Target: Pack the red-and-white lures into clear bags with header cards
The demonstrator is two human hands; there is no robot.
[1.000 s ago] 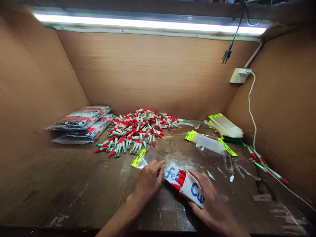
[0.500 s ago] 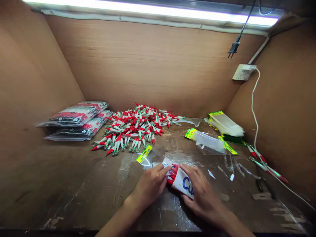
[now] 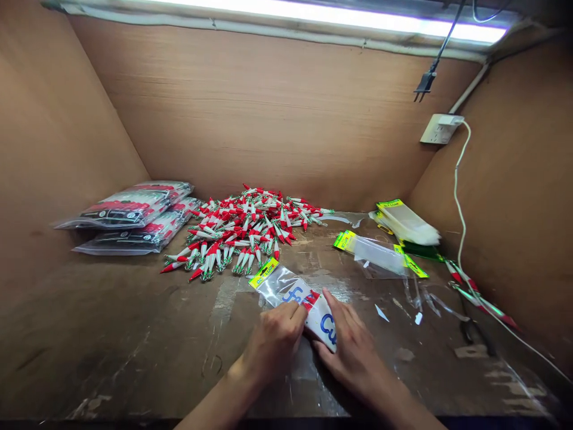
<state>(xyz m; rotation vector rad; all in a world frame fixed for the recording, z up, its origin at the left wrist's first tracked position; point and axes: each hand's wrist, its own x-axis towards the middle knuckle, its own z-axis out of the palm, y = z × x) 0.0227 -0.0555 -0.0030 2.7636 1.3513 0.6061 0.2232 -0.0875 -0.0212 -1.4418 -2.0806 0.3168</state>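
Observation:
My right hand grips the near end of a white box-like holder with blue handwriting. Red lure tips show in a gap across its middle. The holder's far end lies inside a clear plastic bag with a yellow "BCY LURE" header, its blue letters showing through the film. My left hand is closed at the bag's mouth beside the holder, thumb and fingers pinching the film. Behind both hands lies a heap of red-and-white squid lures with green hooks.
Filled plastic packs are stacked at the left wall. On the right lie flat yellow-headed bags, a pile of more bags, plastic scraps, dark-handled pliers and loose lures. A white cord runs down from the wall outlet.
The holder has moved left and away from me, its far end passing into the bag. My left hand has closed on the bag's mouth. The view has tilted down a little.

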